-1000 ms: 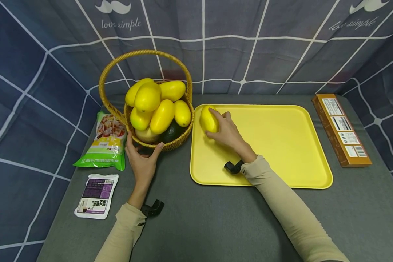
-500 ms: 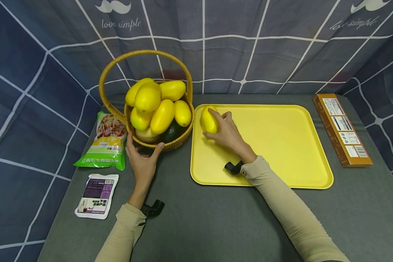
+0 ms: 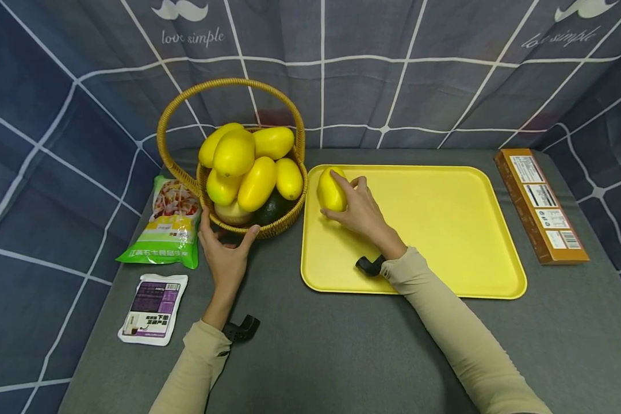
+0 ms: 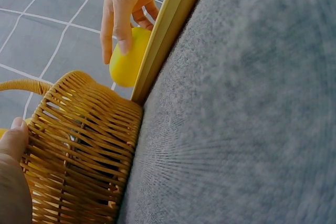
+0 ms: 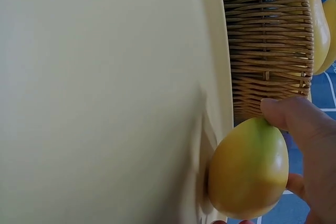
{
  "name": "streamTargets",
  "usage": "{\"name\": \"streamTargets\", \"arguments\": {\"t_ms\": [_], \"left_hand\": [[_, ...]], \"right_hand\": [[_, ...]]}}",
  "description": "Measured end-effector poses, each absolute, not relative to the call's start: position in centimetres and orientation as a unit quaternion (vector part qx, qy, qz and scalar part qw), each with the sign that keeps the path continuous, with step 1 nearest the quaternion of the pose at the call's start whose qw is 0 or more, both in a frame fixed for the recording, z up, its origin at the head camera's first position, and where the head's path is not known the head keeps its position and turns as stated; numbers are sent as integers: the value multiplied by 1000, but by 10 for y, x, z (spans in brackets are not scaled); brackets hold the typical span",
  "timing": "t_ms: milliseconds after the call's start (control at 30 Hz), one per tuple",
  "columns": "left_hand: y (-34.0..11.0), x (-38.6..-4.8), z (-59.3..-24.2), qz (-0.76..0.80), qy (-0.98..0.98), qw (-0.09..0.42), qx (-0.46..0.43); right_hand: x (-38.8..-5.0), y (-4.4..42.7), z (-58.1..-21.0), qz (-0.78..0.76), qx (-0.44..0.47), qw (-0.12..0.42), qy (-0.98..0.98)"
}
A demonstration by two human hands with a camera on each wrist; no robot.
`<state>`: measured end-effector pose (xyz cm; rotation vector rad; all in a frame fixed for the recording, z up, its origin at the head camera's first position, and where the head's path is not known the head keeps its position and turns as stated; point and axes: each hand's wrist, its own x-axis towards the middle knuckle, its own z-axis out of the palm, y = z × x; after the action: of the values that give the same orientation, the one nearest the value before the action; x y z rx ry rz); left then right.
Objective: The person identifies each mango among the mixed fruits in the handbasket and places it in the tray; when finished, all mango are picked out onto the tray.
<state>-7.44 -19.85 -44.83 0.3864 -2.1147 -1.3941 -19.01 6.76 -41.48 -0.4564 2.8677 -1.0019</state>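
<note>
A yellow mango with a greenish patch is at the left end of the yellow tray. My right hand grips it between thumb and fingers; in the right wrist view the mango is against or just over the tray surface. To the left stands a wicker basket with a tall handle, heaped with several mangoes and a dark green fruit. My left hand holds the basket's near side, its thumb at the rim in the left wrist view.
A green food bag lies left of the basket, with a white and purple pouch nearer the front. Right of the tray is a brown box. A grey checked curtain hangs behind and at both sides of the table.
</note>
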Motion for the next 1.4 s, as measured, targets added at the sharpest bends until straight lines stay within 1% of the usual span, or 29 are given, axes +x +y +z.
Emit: {"name": "streamTargets", "arguments": {"t_ms": [167, 267, 333, 467, 567, 633, 767, 867, 1033, 1267, 1400], "left_hand": [[-197, -74, -447, -525, -789, 283, 145], [-193, -71, -438, -529, -787, 285, 142], [-189, -68, -429, -531, -786, 285, 140], [-182, -62, -411, -537, -784, 279, 138], [-182, -62, -410, -541, -782, 277, 138], [-184, -64, -414, -545, -779, 278, 138], [-192, -70, -433, -539, -781, 281, 142], [-197, -74, -444, -529, -788, 281, 145], [-200, -74, -448, -516, -796, 280, 146], [-200, -73, -447, -513, -801, 272, 148], [-199, -73, -446, -512, -801, 272, 149]], "right_hand": [[-189, 68, -413, -330, -151, 39, 931], [-187, 68, -410, -331, -153, 37, 930], [-186, 67, -406, -331, -159, 25, 930], [-183, 60, -393, -346, -188, -19, 919], [-181, 50, -379, -368, -225, -47, 901], [-180, 41, -370, -382, -252, -54, 887], [-185, 22, -354, -410, -299, -45, 861], [-191, 7, -346, -427, -319, -14, 846], [-205, -20, -334, -438, -343, 31, 830], [-220, -50, -324, -430, -376, 10, 821], [-223, -63, -320, -412, -381, 21, 828]]}}
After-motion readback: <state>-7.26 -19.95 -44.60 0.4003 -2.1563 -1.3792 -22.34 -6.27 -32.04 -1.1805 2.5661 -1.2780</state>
